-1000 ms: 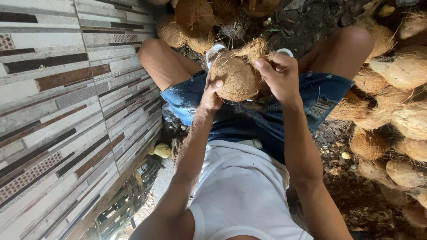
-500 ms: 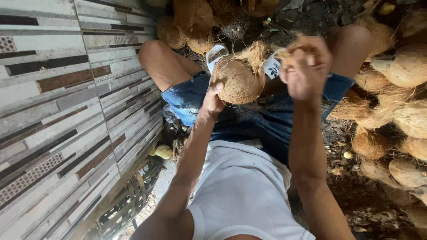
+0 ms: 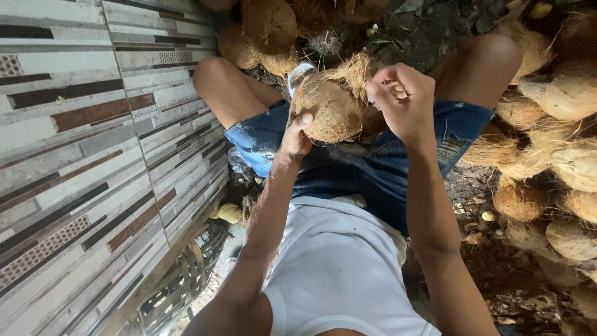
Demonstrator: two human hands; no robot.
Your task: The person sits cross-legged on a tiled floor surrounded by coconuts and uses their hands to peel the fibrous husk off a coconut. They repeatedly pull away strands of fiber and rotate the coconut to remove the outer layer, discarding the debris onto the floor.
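Flanking the seated person, a striped tiled wall (image 3: 81,155) and a heap of husked coconuts (image 3: 559,143) are seen. Above denim shorts (image 3: 373,168), a coconut (image 3: 329,111) is cupped by the left hand (image 3: 295,135); husk fibre (image 3: 354,71) is pinched in the fisted right hand (image 3: 403,102) beside it.

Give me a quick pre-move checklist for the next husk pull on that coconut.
1. Left hand braces the coconut from below: ok.
2. Right hand closed in a fist beside the husk fibres: ok; grip on fibres: cannot tell.
3. Coconut over the lap, above the denim shorts: ok.
4. Tool under the coconut: cannot tell, mostly hidden.
5. Space on the right: not ok, coconut pile close by.
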